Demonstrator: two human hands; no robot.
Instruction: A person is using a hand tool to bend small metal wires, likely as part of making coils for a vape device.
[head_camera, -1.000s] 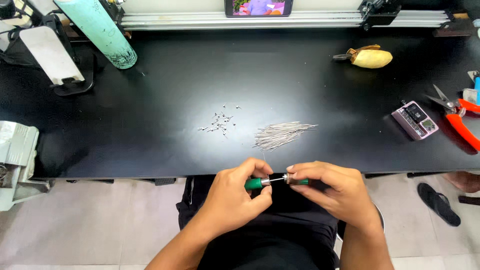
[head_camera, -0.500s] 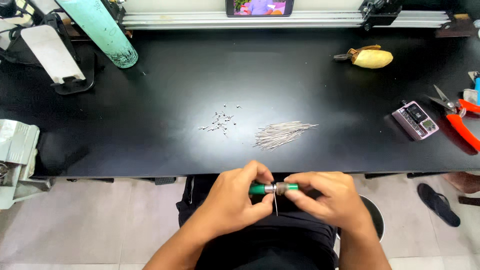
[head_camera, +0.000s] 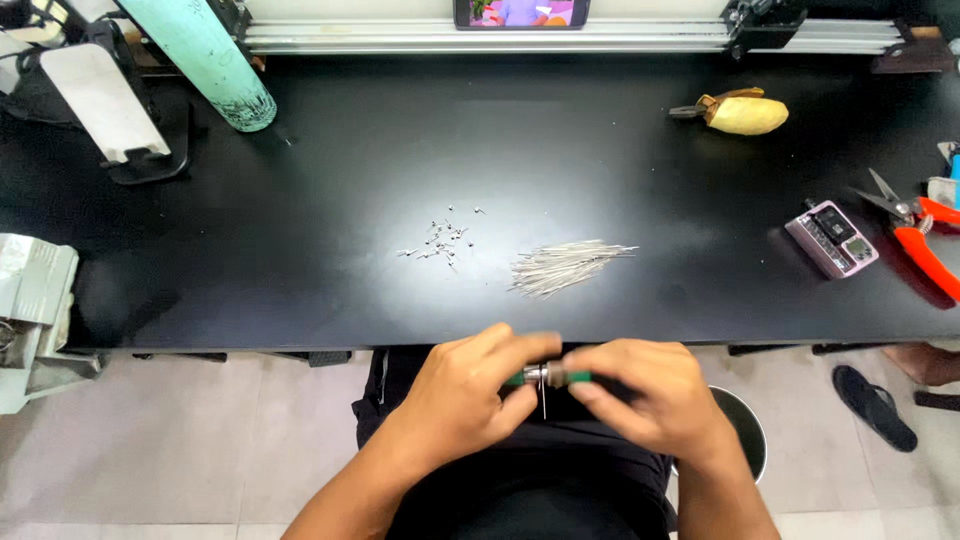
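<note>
My left hand (head_camera: 470, 395) and my right hand (head_camera: 645, 395) meet in front of the black table's (head_camera: 300, 250) near edge, over my lap. Between them they hold a small green-handled tool with a metal collar (head_camera: 549, 376). A thin metal pin (head_camera: 543, 402) hangs down from the tool between the fingers. On the table just beyond lie a bundle of thin metal pins (head_camera: 565, 266) and a scatter of several tiny metal pieces (head_camera: 440, 240).
A teal bottle (head_camera: 205, 60) and a white stand (head_camera: 105, 105) sit far left. A yellow object (head_camera: 745, 112) lies at the back right, with a small pink device (head_camera: 832, 238) and red-handled cutters (head_camera: 915, 235) on the right edge. A phone (head_camera: 518, 12) stands at the back.
Both hands have stayed by the table edge while turning the green tool; the thin pin now hangs down from it, and the fingers cover more of the handle.
</note>
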